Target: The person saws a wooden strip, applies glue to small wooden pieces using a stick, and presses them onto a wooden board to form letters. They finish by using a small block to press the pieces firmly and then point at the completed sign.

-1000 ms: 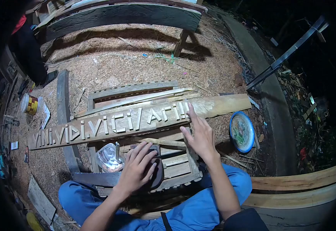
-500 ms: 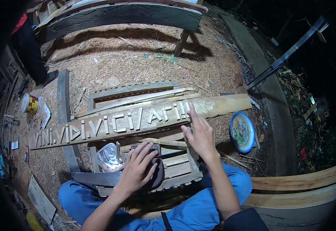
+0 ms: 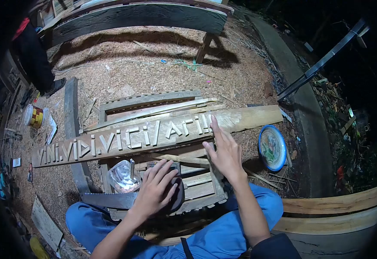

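Note:
A long wooden board [image 3: 240, 118] lies across a low slatted wooden frame, with raised wooden-strip letters [image 3: 130, 137] along it reading "ViNi.ViDi.ViCi/Arill" or similar. My right hand [image 3: 226, 153] is at the last upright strips, index finger stretched along the end of the lettering, thumb apart at the board's lower edge. My left hand [image 3: 156, 183] lies with fingers spread over a dark rounded object [image 3: 177, 196] whose kind I cannot make out. Left of it stands a clear plastic container [image 3: 123, 176] with a stick in it. A saw blade [image 3: 106, 200] lies below that container.
A blue-rimmed round dish [image 3: 272, 147] sits at the right. Planks [image 3: 335, 205] lie at lower right, and a bench [image 3: 141, 19] spans the back. A person's dark trousers [image 3: 33, 60] show at upper left near a red-and-yellow tub [image 3: 34, 116]. Wood shavings cover the ground.

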### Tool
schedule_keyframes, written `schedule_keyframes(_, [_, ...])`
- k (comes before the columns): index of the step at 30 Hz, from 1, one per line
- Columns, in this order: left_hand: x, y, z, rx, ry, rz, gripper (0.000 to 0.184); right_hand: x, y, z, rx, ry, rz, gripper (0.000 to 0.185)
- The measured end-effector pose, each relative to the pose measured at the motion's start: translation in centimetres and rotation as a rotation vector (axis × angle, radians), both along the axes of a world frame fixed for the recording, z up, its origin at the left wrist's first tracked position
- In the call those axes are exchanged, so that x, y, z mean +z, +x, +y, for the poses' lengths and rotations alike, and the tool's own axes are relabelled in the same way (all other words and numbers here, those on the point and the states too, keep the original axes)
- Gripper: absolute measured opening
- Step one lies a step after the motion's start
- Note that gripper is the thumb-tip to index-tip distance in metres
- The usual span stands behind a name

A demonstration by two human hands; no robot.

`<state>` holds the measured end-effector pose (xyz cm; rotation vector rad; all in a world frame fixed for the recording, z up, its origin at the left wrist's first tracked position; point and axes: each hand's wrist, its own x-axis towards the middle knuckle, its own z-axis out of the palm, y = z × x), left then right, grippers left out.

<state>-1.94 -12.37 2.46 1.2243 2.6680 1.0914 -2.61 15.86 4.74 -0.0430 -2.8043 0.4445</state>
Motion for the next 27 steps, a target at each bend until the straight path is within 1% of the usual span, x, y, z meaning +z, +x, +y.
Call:
schedule_keyframes(13, [0.0,0.0,0.2,0.004,0.027,0.023,0.046,-0.4,-0.3,-0.2,-0.008,-0.016,0.024,0.086])
schedule_keyframes(19, [0.2,-0.1,0.1,0.002,0.033,0.023,0.046,0.3,-0.3,-0.6,0.003,0.007,0.045,0.089])
schedule_keyframes(25, [0.5,-0.2,-0.1,0.002,0.031,0.019,0.047,0.7,0.0,-0.8,0.011,0.036,-0.028,0.092])
schedule_keyframes(27, [0.6,-0.2,-0.1,-0.005,0.024,0.019,0.047,0.6,-0.1,-0.8,0.000,0.022,-0.046,0.089])
